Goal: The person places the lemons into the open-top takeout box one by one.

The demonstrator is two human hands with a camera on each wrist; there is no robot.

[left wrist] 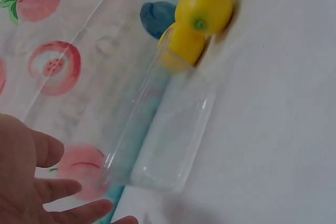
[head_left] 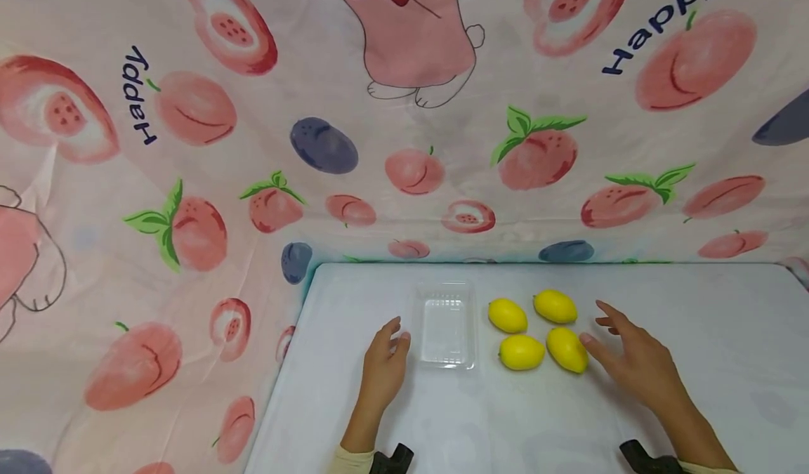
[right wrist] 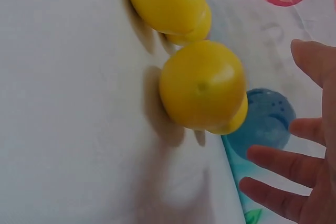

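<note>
A clear plastic container [head_left: 444,323] stands on the white table, left of several yellow lemons. My left hand [head_left: 385,358] hovers at the container's left side, fingers extended and holding nothing; in the left wrist view the container [left wrist: 173,145] is apart from the fingers. The lemons sit in a loose cluster: back left [head_left: 508,316], back right [head_left: 555,307], front left [head_left: 521,352] and front right [head_left: 567,350]. Beside the front right lemon is my right hand [head_left: 638,365], fingers spread and nothing in them. The right wrist view shows a gap between those fingers and the nearest lemon [right wrist: 202,85].
The white table [head_left: 714,333] ends at a back edge against a hanging cloth [head_left: 455,130] printed with fruit. The cloth also covers the left side. Black wrist mounts [head_left: 651,456] sit on both forearms.
</note>
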